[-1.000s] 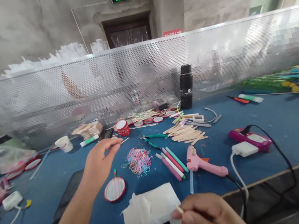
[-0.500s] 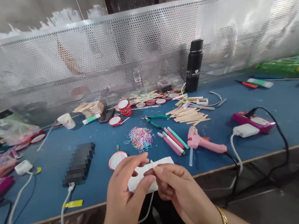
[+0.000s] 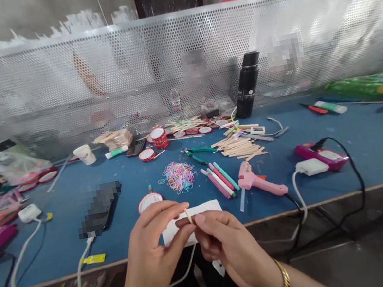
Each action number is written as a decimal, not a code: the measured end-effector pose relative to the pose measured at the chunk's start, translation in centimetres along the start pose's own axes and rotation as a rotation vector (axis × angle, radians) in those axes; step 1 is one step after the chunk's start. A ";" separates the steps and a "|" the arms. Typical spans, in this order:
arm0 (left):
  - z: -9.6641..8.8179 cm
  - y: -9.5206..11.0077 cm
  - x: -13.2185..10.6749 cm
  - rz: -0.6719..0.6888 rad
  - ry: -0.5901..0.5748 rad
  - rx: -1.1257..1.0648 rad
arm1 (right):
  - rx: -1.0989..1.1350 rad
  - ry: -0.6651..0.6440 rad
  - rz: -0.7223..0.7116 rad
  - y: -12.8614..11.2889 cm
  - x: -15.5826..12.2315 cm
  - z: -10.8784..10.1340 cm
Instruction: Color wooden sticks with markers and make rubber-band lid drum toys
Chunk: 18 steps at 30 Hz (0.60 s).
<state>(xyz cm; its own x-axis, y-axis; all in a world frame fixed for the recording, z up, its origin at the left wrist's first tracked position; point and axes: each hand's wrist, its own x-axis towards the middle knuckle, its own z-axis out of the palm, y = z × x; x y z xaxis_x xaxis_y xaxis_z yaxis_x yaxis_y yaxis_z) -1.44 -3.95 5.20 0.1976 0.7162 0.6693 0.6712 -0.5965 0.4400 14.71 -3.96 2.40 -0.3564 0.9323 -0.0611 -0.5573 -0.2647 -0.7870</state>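
Observation:
My right hand [image 3: 227, 243] is closed in a pinch on a short pale wooden stick [image 3: 188, 215], held upright above the table's front edge. From the left, my left hand [image 3: 157, 243] brings its thumb and forefinger round the same stick, the forefinger at its top end. The lower part of the stick is hidden by fingers. Beneath the hands lies a white sheet of paper [image 3: 208, 207]. Just beyond my left hand is a small red-rimmed white disc [image 3: 150, 201], partly covered. A heap of coloured rubber bands [image 3: 179, 176] lies behind the paper.
Several markers [image 3: 220, 180] and a pink glue gun [image 3: 261, 180] lie to the right, near wooden craft sticks [image 3: 238, 146] and pliers [image 3: 196, 152]. A black bottle [image 3: 248, 85] stands behind. A phone [image 3: 101, 209] with a white cable [image 3: 80, 282] lies left. A perforated metal screen [image 3: 120, 77] borders the table.
My left thumb and forefinger have closed in around the stick. Both hands have shifted slightly left, and the stick leans a little more.

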 end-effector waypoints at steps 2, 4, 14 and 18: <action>0.2 -0.3 -0.2 -0.009 0.012 -0.012 | 0.003 0.012 -0.003 0.2 0.0 0.0; 0.4 -0.5 -0.3 0.000 -0.011 -0.025 | 0.011 0.030 -0.008 0.3 0.1 0.0; -0.1 0.0 -0.7 0.026 -0.011 -0.062 | 0.030 0.045 -0.022 0.5 -0.4 -0.1; -0.4 0.3 -1.3 0.040 -0.006 -0.067 | 0.013 0.021 -0.005 1.0 -1.0 -0.3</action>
<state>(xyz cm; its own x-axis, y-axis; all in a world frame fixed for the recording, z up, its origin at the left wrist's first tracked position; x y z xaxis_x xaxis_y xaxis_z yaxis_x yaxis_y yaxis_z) -1.78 -5.21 4.66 0.2274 0.6934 0.6837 0.6136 -0.6472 0.4523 14.70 -5.14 1.48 -0.3378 0.9386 -0.0699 -0.5692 -0.2629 -0.7790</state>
